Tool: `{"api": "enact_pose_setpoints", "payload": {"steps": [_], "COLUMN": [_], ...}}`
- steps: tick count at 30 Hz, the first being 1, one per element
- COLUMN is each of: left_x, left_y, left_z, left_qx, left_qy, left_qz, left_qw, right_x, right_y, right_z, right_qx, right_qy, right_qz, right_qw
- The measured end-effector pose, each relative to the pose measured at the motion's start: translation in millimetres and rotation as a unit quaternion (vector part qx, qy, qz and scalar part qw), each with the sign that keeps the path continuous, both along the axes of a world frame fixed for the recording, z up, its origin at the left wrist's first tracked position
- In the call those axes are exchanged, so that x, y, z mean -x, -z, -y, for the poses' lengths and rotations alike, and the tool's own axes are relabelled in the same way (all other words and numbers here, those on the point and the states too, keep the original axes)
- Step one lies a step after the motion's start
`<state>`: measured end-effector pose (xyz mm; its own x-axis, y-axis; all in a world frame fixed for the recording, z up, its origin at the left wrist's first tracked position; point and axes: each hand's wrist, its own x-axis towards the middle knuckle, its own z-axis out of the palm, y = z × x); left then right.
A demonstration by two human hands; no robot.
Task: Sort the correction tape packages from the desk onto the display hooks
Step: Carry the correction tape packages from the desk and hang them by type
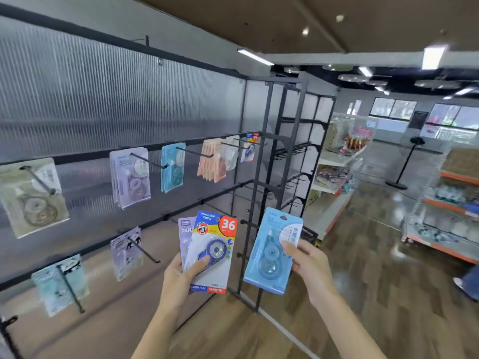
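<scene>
My left hand grips two correction tape packages fanned together: a white, yellow and red one marked "36" in front and a purple one behind it. My right hand pinches a light blue package by its right edge, held upright beside the rack's end post. On the wall rack, hooks carry hanging packages: green, lilac, teal, peach, clear and a blue-and-red one on the upper rail. Panda packages hang on the lower rail.
A black frame rack with several bare hooks stands at the wall's right end. Store shelves with goods line a wooden-floored aisle. A black stand is farther back. A person's leg shows at the right edge.
</scene>
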<state>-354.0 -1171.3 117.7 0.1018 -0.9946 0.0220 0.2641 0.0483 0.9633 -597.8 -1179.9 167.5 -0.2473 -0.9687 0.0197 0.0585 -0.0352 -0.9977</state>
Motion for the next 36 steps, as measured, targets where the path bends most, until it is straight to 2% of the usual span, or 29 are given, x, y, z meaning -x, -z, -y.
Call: {"api": "enact_pose_setpoints", "payload": {"steps": [4, 10, 19, 24, 28, 36], "left_x": [-14.7, -40.2, -32.7, -23.5, -11.4, 6.8], "left_y": [-2.1, -0.6, -6.0, -5.5, -4.0, -3.4], "left_z": [39.8, 72.1, 100.0, 108.0, 109.5, 102.7], "left_qx": [-0.006, -0.016, -0.023, -0.028, -0.023, -0.026], "left_qy": [-0.048, -0.121, -0.251, -0.308, -0.347, -0.412], "left_qz": [0.020, 0.041, 0.034, 0.029, 0.019, 0.009], "left_qw": [0.999, 0.992, 0.967, 0.951, 0.937, 0.911], "right_x": [-4.5, -42.1, -86.6, -86.8, -88.1, -133.1], "right_y": [-17.6, -35.2, -63.5, -56.0, -52.5, -46.0], "right_z": [56.5, 122.2, 211.0, 239.7, 255.3, 309.6], "right_qx": [0.034, 0.063, 0.103, 0.106, 0.113, 0.110], "right_qy": [-0.020, -0.116, -0.264, -0.322, -0.350, -0.358], "right_qz": [-0.008, -0.009, -0.017, -0.014, -0.014, -0.075], "right_qw": [0.999, 0.991, 0.959, 0.941, 0.930, 0.924]}}
